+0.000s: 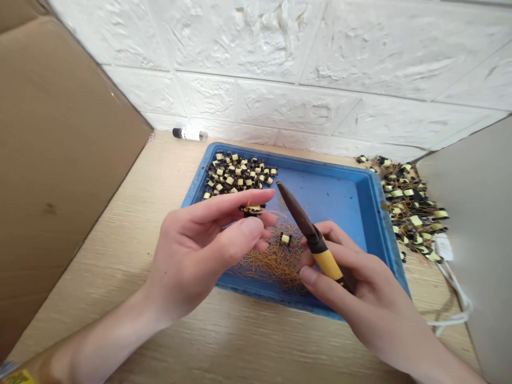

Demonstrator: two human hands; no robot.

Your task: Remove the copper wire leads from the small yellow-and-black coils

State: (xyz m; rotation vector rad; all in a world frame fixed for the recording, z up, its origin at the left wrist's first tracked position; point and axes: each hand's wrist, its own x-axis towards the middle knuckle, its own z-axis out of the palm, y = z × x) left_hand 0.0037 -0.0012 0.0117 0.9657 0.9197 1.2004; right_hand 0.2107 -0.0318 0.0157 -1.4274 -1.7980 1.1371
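Between the thumb and fingers of my left hand point(212, 234) is a small black and yellow coil part point(253, 209) with thin wire ends. My right hand point(352, 272) is wrapped round a tool with yellow and black handles point(328, 264); its dark metal tip points up and left, a short way right of the coil part. Both hands are over a blue tray point(374, 213). Beneath them lie a heap of cut copper-coloured wires point(272, 264) and one loose coil part point(285, 238). Many similar parts point(239, 172) are piled in the tray's back left corner.
Right of the tray lies a pile of coil parts with long wires point(416, 208), beside a white cable point(460, 314). A small bottle point(190, 134) lies by the white brick wall point(272, 101). Cardboard point(68, 138) stands at the left, a grey panel point(480, 213) at the right.
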